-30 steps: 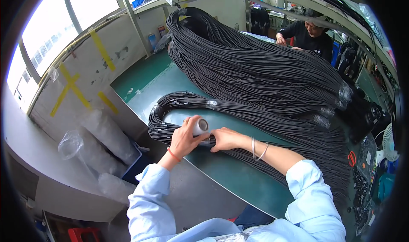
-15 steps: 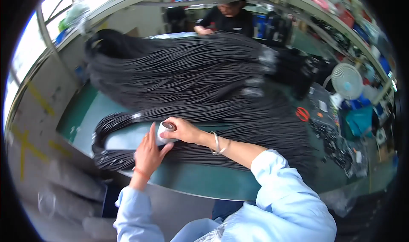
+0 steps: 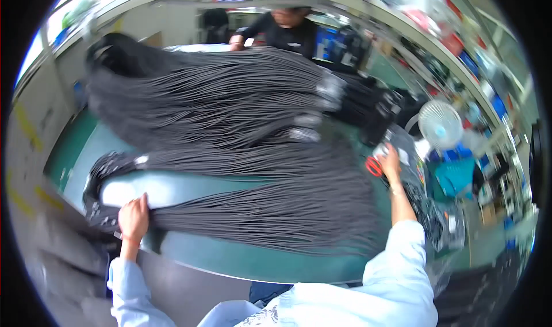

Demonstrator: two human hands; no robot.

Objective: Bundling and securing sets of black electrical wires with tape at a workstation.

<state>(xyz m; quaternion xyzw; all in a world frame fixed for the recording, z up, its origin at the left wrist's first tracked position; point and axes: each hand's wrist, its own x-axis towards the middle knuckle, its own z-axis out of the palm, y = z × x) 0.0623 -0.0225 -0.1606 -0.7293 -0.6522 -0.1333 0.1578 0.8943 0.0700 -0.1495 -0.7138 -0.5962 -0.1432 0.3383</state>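
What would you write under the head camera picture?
Left hand presses black cords on a green table; right hand reaches red scissors.

Across the green table (image 3: 241,258) from me, a person in a dark top (image 3: 287,31) bends over the far edge. Off to my right I see a small white fan (image 3: 440,124) and cluttered shelves (image 3: 460,45).

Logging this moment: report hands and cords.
Left hand pressing black cord bundle near its end. Right hand at red scissors, grip unclear. Nothing between.
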